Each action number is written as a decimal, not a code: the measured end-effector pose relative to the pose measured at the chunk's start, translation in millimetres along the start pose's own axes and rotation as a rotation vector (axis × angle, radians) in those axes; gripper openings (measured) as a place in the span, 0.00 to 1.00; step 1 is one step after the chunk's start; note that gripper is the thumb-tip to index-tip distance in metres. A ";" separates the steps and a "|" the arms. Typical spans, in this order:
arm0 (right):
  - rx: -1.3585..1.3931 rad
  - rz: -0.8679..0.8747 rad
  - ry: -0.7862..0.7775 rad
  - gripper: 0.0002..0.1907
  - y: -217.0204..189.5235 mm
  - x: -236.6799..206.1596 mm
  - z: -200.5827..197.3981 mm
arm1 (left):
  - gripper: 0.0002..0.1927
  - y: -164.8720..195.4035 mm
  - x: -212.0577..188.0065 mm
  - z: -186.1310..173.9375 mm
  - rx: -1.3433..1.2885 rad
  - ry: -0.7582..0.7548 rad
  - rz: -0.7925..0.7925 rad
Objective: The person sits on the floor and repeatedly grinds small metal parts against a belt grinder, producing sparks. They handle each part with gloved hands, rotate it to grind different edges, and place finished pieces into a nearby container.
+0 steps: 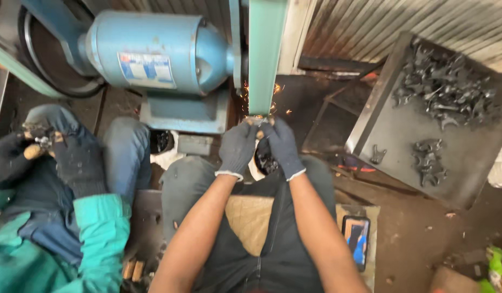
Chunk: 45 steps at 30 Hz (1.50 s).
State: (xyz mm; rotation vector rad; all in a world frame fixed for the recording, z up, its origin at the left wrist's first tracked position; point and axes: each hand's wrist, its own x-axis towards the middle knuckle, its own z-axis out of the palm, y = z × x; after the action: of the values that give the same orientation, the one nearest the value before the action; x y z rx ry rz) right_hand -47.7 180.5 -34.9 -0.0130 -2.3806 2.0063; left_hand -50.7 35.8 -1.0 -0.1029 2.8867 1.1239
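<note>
Together, left hand (237,146), right hand (282,145), small metal part (257,121) against grinding belt (265,54), sparks (276,89)

Both gloved hands, left (236,147) and right (282,145), close together, fingers pinched, bare forearms extended forward.

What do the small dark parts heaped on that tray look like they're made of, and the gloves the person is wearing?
The heaped parts look like rough, dark metal, probably forged steel: dull grey-black with faint glints. The small piece pressed to the green belt throws orange sparks, which fits steel. The tray seems flat, matte grey sheet metal. The left hand and right hand wear dark knitted fabric gloves with pale cuffs.
</note>
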 end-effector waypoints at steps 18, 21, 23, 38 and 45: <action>0.043 0.090 0.090 0.15 39.0 7.3 -16.3 | 0.15 -13.6 -0.7 76.5 -0.008 0.142 0.103; -0.145 0.017 0.145 0.15 42.4 3.1 -22.0 | 0.12 -1.8 5.1 70.5 0.012 0.075 0.153; 0.051 0.055 0.185 0.16 36.3 -0.7 -22.1 | 0.14 9.1 7.7 55.7 0.040 -0.023 0.104; -0.219 -0.054 -0.192 0.28 -52.7 -73.9 -14.5 | 0.21 6.7 -60.5 -46.5 -0.238 -0.094 -0.073; 0.339 0.115 -0.408 0.32 -72.8 -63.2 -38.3 | 0.19 -0.3 -47.5 -45.5 -0.799 -0.439 0.076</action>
State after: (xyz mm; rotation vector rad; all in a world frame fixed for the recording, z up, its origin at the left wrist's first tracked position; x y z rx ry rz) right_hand 17.4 204.3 42.3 0.3019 -2.2428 2.6649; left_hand -4.0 7.0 35.3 0.2055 1.9461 1.9455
